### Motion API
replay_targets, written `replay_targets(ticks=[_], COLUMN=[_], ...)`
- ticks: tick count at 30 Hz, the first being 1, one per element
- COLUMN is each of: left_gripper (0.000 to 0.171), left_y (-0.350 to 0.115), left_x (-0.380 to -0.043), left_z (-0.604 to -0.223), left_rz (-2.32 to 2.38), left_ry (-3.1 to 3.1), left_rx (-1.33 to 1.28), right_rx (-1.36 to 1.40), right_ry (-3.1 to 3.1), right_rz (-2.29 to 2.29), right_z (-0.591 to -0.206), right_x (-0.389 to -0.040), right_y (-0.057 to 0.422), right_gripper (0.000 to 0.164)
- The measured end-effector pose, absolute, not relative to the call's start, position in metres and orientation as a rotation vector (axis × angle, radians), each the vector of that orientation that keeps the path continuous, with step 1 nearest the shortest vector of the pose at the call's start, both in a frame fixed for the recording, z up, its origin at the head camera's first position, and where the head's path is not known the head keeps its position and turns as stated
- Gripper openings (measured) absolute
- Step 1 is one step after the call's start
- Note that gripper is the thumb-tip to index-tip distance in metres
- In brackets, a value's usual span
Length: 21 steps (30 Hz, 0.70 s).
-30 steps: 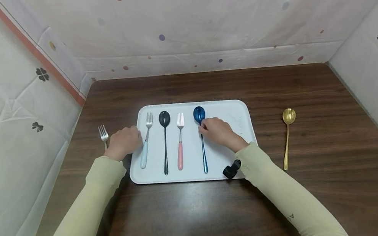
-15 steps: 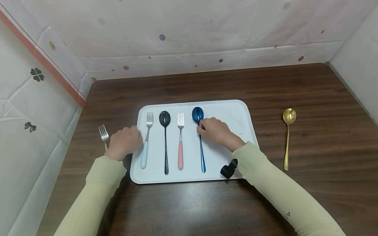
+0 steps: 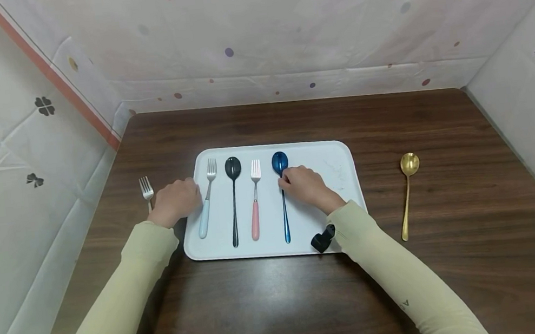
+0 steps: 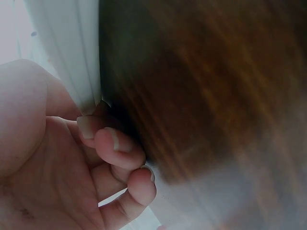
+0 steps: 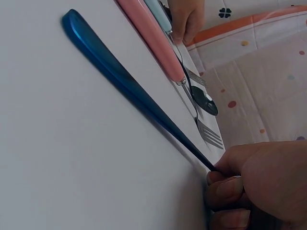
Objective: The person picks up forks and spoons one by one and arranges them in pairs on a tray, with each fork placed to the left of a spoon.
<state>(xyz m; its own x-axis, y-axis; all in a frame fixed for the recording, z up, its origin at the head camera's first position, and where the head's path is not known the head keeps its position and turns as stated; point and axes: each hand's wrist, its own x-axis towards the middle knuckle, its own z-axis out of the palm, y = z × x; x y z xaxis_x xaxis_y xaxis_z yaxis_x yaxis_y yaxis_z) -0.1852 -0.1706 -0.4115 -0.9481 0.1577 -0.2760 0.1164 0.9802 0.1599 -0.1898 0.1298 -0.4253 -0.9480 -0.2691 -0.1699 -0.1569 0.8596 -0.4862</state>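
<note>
On a white tray [image 3: 251, 249] lie a light-blue-handled fork [image 3: 205, 217], a black spoon [image 3: 234, 208], a pink-handled fork [image 3: 255, 217] and a blue spoon [image 3: 285, 219]. My right hand [image 3: 306, 186] pinches the blue spoon at its upper handle, just below the bowl. In the right wrist view the spoon's handle [image 5: 127, 85] slants over the tray, its end close to the surface. My left hand [image 3: 175, 201] grips the tray's left rim, with curled fingers [image 4: 120, 146] at the edge in the left wrist view.
Left of the tray, another fork [image 3: 146, 188] lies on the brown wooden table [image 3: 263, 309], its handle hidden by my left hand. A gold spoon [image 3: 408, 190] lies to the right. Patterned cloth walls [image 3: 273, 30] stand at the back and sides.
My right hand has shifted the blue spoon slightly left, and the spoon now stands straighter on the tray. The left hand and the tray have stayed in place.
</note>
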Motion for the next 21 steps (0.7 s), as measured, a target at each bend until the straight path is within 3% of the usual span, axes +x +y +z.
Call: replay_targets(ticks=[21], left_gripper=[0.036], left_y=[-0.1695], left_x=[-0.1853], left_z=[-0.4108], left_rz=[0.217], left_ry=[2.823], left_rx=[0.188], right_rx=[-0.307], right_ry=[2.812], right_rz=[-0.763], right_z=[-0.4265], right_x=[-0.189], right_y=[0.1319], right_gripper=[0.027])
